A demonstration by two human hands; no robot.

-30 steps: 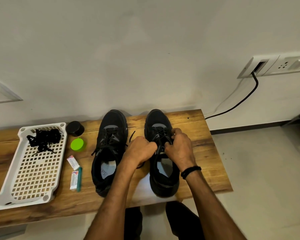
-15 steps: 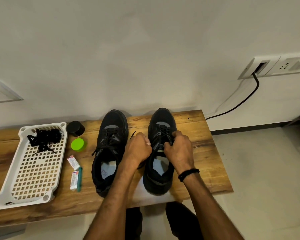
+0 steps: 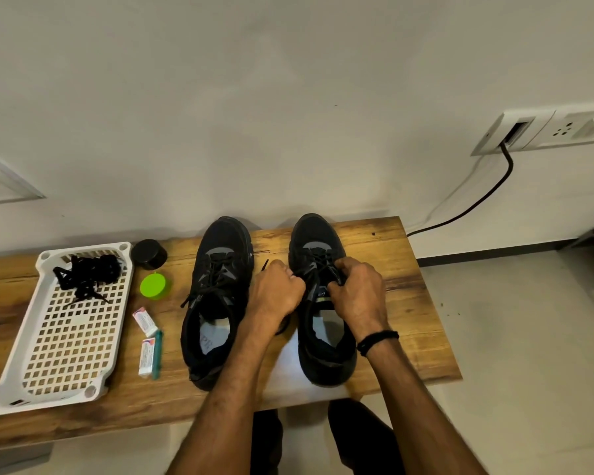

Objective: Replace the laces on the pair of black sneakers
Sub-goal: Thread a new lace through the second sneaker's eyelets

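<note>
On the bench [image 3: 412, 303], both hands [image 3: 278, 291] [image 3: 355, 296] pinch the right sneaker's [image 3: 326, 358] laces [image 3: 318, 265].

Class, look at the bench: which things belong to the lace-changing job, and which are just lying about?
In the job:
left sneaker
right sneaker
its lace, gripped by the left hand and right hand
spare laces
tray holding them

Lying about:
black jar
green lid
two packets
cable

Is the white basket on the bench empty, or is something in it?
Not empty: the basket holds a tangle of black laces at its far end; nothing else shows in it.
</note>
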